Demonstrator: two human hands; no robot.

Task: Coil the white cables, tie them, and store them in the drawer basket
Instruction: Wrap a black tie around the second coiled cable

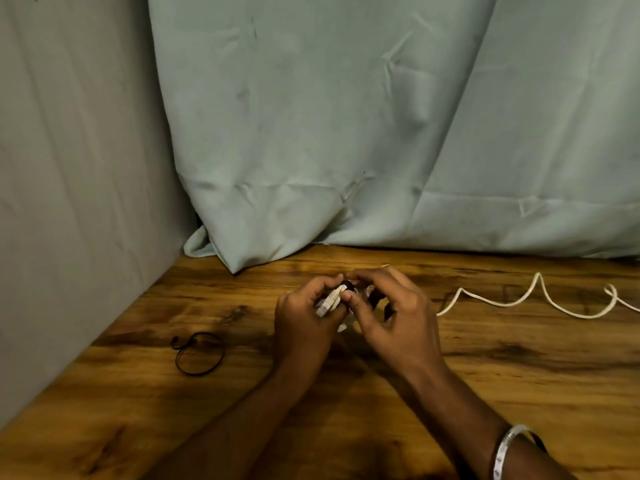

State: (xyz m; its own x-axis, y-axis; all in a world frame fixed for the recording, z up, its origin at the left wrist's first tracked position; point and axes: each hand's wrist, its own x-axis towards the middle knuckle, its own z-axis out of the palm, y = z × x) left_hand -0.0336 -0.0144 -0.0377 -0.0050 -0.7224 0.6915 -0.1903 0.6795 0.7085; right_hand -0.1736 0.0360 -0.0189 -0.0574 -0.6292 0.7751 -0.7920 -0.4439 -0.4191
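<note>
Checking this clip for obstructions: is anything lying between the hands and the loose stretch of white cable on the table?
Nothing visible. Both hands, left and right, already hold the cable's plug end, and only bare table lies alongside the loose cable.

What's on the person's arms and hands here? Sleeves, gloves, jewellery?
Both forearms are bare, with no sleeves and no gloves in view. The right wrist carries a silvery metal bangle, with a thin dark band beside it. The right hand shows a small glint at one finger, maybe a ring; too small to confirm. The left hand and wrist carry nothing visible.
</note>
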